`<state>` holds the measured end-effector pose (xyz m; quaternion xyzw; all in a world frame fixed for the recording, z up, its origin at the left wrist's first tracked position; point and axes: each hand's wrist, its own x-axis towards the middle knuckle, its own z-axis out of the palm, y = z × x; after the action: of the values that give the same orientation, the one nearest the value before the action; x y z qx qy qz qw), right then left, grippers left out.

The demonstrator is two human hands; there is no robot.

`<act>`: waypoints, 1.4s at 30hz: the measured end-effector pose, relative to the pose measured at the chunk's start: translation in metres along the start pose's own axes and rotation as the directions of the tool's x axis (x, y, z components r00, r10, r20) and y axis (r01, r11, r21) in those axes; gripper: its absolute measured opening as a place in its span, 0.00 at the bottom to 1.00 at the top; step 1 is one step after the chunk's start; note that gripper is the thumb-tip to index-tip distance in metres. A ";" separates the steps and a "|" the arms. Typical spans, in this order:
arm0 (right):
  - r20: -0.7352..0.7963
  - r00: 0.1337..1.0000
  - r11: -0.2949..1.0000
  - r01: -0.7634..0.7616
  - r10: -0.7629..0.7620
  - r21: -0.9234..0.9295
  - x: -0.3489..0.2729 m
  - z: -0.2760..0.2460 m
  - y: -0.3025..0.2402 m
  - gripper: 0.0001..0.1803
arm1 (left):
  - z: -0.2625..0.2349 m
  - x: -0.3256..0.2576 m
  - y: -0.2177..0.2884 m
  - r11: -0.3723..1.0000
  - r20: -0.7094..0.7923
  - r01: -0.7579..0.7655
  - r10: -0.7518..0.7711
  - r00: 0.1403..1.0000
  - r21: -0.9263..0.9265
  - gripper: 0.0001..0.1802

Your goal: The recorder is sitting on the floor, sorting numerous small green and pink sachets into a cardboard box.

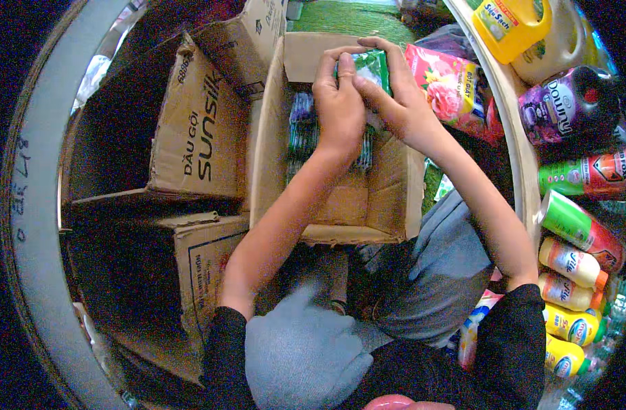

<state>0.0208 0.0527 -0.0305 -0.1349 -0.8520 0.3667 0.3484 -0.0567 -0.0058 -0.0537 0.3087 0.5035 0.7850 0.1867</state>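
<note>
My left hand [340, 102] and my right hand [393, 99] are closed together round a green-and-white packet [374, 67], one hand on either side. Fingers hide part of it, so I cannot tell if it is one packet or a small stack. They hold it over the far part of an open cardboard box [337, 234]. Inside that box, stacked small packets [301, 140] in green and purple stand in rows, partly covered by my left wrist. Bare brown cardboard shows at the near end of the box.
Larger cardboard boxes [203, 130] with raised flaps stand at the left. A pink flowered bag [446, 85] lies right of my hands. Along the right, a curved shelf edge [521, 130] borders a yellow jug [508, 31], a purple bottle [559, 106] and several other bottles. My knees are below the box.
</note>
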 end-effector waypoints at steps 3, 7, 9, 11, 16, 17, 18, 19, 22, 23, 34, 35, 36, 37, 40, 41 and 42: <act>0.018 1.000 1.000 0.011 -0.011 -0.024 0.000 0.000 0.002 0.25 | 0.001 0.000 0.004 0.994 -0.050 0.107 -0.105 0.993 0.029 0.11; -0.068 0.998 0.997 -0.002 -0.004 -0.075 0.001 0.008 0.008 0.24 | -0.004 0.005 0.010 0.974 -0.053 0.215 -0.219 0.974 -0.067 0.11; 0.017 0.970 0.961 -0.241 0.241 0.136 -0.001 0.002 0.028 0.25 | -0.001 0.013 0.014 0.859 0.034 0.379 -0.392 0.919 -0.345 0.14; 0.228 0.905 0.873 -0.413 0.361 0.260 -0.001 0.005 0.028 0.24 | -0.024 0.034 0.006 0.994 -0.116 0.094 -0.087 0.989 0.056 0.17; 0.660 0.559 0.865 -0.316 0.501 -0.389 -0.033 0.049 0.053 0.23 | -0.069 0.054 0.023 0.998 -0.292 0.034 -0.014 0.956 0.062 0.14; 0.724 0.338 0.796 -0.173 0.601 -0.580 -0.032 0.063 0.050 0.26 | -0.076 0.057 0.026 0.998 -0.289 0.032 -0.013 0.957 0.061 0.14; 0.722 0.341 0.795 -0.175 0.602 -0.580 -0.034 0.076 0.051 0.26 | -0.083 0.061 0.028 0.993 -0.279 0.110 -0.119 0.953 -0.048 0.13; 0.759 0.330 0.815 -0.059 0.561 -0.576 -0.040 0.086 0.060 0.25 | -0.082 0.063 0.024 0.968 -0.251 0.192 -0.229 0.940 -0.165 0.11; 0.872 0.251 0.827 0.290 0.421 -0.482 -0.058 0.119 0.086 0.20 | -0.078 0.059 0.025 0.976 -0.266 0.175 -0.204 0.942 -0.129 0.11; 0.905 0.209 0.811 0.401 0.370 -0.425 -0.063 0.130 0.090 0.19 | -0.079 0.058 0.027 0.979 -0.257 0.161 -0.188 0.948 -0.122 0.11; 0.269 0.170 0.315 -0.633 0.948 -0.708 -0.092 0.149 0.082 0.51 | -0.055 0.042 0.026 0.982 -0.172 0.120 -0.145 0.974 -0.149 0.10; 0.181 0.186 0.258 -0.621 0.966 -0.740 -0.091 0.150 0.078 0.47 | -0.055 0.042 0.024 0.981 -0.172 0.122 -0.147 0.974 -0.151 0.10; 0.182 0.183 0.257 -0.620 0.966 -0.741 -0.092 0.149 0.082 0.47 | -0.056 0.042 0.023 0.979 -0.155 0.132 -0.157 0.975 -0.158 0.10; 0.404 0.153 0.430 -0.420 0.902 -0.799 -0.091 0.151 0.086 0.38 | -0.060 0.042 0.026 0.979 -0.146 0.135 -0.158 0.977 -0.154 0.10; 0.601 0.094 0.608 -0.175 0.794 -0.775 -0.109 0.172 0.129 0.29 | -0.060 0.043 0.022 0.978 -0.121 0.150 -0.167 0.979 -0.142 0.10; 0.633 0.118 0.644 -0.132 0.765 -0.754 -0.117 0.196 0.137 0.27 | -0.070 0.041 0.025 0.981 -0.123 0.152 -0.167 0.978 -0.117 0.10; 0.656 0.138 0.669 -0.089 0.742 -0.738 -0.131 0.210 0.152 0.25 | -0.079 0.040 0.025 0.982 -0.123 0.157 -0.169 0.978 -0.102 0.10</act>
<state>-0.0340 -0.0170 -0.3069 -0.2291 -0.8636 0.2021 -0.4011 -0.1388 -0.0460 -0.0429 0.2051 0.5020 0.8078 0.2310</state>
